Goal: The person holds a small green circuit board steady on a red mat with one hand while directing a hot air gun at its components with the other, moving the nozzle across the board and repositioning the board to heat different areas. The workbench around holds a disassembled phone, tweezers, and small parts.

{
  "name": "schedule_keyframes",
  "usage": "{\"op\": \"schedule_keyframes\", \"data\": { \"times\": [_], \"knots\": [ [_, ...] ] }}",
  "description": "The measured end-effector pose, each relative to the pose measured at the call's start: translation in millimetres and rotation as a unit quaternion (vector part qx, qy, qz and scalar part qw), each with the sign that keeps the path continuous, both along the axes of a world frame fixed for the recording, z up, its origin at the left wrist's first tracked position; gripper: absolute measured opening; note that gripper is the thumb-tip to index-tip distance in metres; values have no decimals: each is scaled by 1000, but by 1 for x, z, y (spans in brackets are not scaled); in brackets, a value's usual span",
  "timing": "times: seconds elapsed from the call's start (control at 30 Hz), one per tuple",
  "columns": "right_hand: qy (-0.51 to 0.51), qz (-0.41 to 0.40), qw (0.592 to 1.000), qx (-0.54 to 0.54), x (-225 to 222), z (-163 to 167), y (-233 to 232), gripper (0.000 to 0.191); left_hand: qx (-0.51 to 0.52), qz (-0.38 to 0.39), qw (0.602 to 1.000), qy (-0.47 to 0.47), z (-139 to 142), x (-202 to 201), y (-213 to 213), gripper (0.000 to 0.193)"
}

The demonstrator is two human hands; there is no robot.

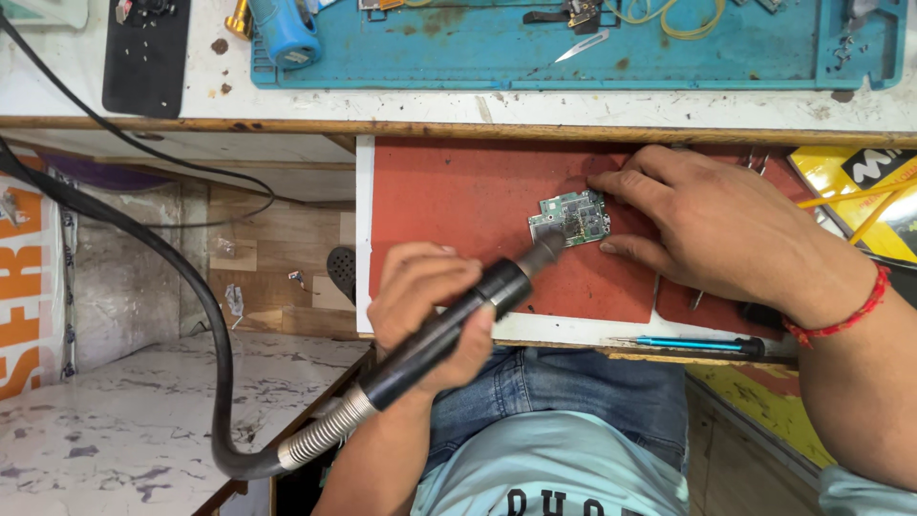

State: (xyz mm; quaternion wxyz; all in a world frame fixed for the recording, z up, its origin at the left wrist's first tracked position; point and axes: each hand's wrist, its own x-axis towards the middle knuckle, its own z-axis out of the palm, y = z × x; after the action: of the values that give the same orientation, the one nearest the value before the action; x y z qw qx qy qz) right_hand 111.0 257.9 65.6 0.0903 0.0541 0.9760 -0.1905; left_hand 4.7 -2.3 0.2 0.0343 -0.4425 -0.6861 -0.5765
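A small green circuit board (pixel 573 218) lies on a red mat (pixel 458 210) on a pull-out shelf. My left hand (pixel 425 311) grips a black hot-air wand (pixel 449 325) whose metal nozzle (pixel 544 253) points at the board's near left corner. A thick black hose (pixel 205 315) runs from the wand's sprung end off to the left. My right hand (pixel 712 225) rests flat on the mat, and its fingertips pin the board's right edge. A red thread bracelet circles that wrist.
A teal work mat (pixel 497 48) with a blue tool, a blade and yellow wire lies on the white bench above. A blue-handled screwdriver (pixel 693 343) rests on the shelf's front edge. Tweezers (pixel 697 298) lie under my right hand. A yellow box (pixel 874 196) stands right.
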Motion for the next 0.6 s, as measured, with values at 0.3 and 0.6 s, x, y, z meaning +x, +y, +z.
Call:
{"op": "schedule_keyframes", "data": {
  "times": [0.3,0.6],
  "knots": [
    [-9,-10,1000,0,-2,3,-1,63,52,84,994,-51,-2,3,1,25],
    [30,18,999,13,-1,-3,1,57,17,85,996,-36,1,4,-4,26]
  ]
}}
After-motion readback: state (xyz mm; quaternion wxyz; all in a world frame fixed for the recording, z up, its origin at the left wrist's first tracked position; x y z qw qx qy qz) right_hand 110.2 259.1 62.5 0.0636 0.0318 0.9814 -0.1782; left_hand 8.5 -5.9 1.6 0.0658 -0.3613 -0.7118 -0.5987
